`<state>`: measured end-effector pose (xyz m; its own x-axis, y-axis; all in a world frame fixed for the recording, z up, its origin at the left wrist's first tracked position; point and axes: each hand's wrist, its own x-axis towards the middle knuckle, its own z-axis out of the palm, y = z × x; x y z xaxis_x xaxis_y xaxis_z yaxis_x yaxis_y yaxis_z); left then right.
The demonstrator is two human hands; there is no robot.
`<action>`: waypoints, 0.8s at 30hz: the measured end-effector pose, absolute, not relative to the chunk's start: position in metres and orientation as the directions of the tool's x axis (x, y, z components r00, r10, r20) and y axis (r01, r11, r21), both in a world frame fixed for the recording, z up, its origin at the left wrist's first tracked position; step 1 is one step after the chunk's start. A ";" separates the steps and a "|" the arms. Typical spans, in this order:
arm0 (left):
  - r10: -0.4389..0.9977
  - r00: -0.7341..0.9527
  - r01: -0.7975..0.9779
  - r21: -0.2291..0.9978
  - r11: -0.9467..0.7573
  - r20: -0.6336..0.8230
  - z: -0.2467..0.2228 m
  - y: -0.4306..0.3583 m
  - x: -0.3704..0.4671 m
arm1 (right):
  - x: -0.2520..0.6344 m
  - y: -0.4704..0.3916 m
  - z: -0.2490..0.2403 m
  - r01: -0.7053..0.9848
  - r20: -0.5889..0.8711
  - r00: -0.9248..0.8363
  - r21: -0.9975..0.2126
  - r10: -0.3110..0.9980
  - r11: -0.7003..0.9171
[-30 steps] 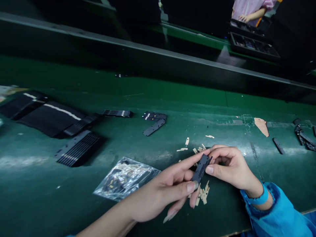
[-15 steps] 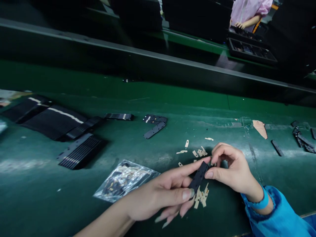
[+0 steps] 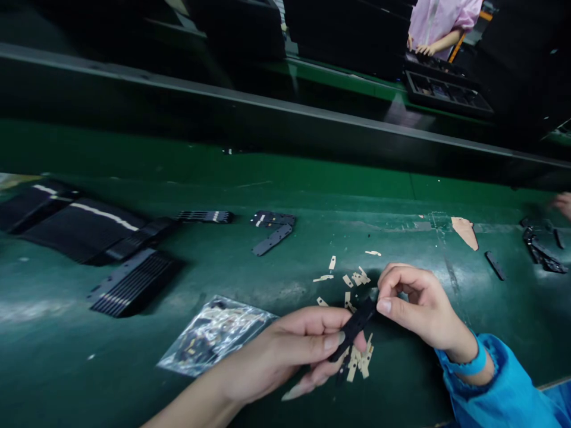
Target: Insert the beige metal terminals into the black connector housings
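My left hand [image 3: 289, 345] is closed around a narrow black plastic strip [image 3: 357, 326], with the thumb on its upper face. The strip tilts up toward the right. At its far end, my right hand [image 3: 417, 306] is pinched, thumb against forefinger. Whatever lies between those fingertips is hidden. Small cream-coloured flat pieces with holes [image 3: 360, 359] lie in a pile under the strip's near end. More loose cream pieces [image 3: 360, 277] are scattered just beyond both hands. A clear plastic bag of small parts [image 3: 209, 339] lies to the left of my left hand.
Stacked black strips [image 3: 134, 282] and a black folded sheet [image 3: 98, 226] lie at left on the green table [image 3: 241, 279]. Two black plates [image 3: 273, 229] sit farther back. At right are a tan scrap [image 3: 464, 233] and black parts [image 3: 542, 249]. Across a divider, a person in pink [image 3: 439, 27] works.
The black strip has turned in my left hand and its near end sits slightly lower left. My right hand stays pinched at its far end. Another person's hand has appeared at the right edge.
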<state>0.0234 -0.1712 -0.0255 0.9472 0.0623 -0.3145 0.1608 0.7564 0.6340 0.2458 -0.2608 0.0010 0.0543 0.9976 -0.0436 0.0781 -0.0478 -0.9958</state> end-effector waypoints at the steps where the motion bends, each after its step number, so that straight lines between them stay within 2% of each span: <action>1: 0.053 0.947 0.167 0.624 0.763 -0.318 -0.026 -0.171 0.024 | 0.246 -0.261 0.001 0.075 -0.055 0.053 -0.995 0.997 -0.059; 12: 0.009 0.942 0.224 0.645 0.730 -0.337 -0.030 -0.174 0.023 | 0.243 -0.260 -0.002 -0.011 -0.112 0.030 -0.994 0.993 -0.112; 14: 0.010 0.938 0.238 0.666 0.707 -0.345 -0.029 -0.173 0.022 | 0.243 -0.260 -0.005 -0.057 -0.157 0.009 -0.986 0.988 -0.156; 17: 0.016 0.926 0.281 0.718 0.637 -0.376 -0.026 -0.172 0.020 | 0.241 -0.257 -0.012 -0.216 -0.294 -0.107 -0.926 0.950 -0.311; 20: 0.070 0.910 0.310 0.782 0.540 -0.409 -0.019 -0.170 0.021 | 0.241 -0.254 -0.020 -0.307 -0.413 -0.182 -0.838 0.892 -0.451; 22: 0.132 0.908 0.296 0.830 0.472 -0.398 -0.016 -0.169 0.022 | 0.242 -0.254 -0.021 -0.268 -0.428 -0.135 -0.853 0.894 -0.449; 24: 0.226 0.898 0.279 0.886 0.371 -0.377 -0.016 -0.169 0.023 | 0.241 -0.255 -0.018 -0.174 -0.382 -0.084 -0.904 0.920 -0.391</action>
<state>0.0233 -0.1686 -0.0156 0.8979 0.2264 -0.3775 0.2789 0.3708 0.8859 0.2415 -0.2552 -0.0175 -0.0839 0.9202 -0.3824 -0.1745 -0.3914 -0.9035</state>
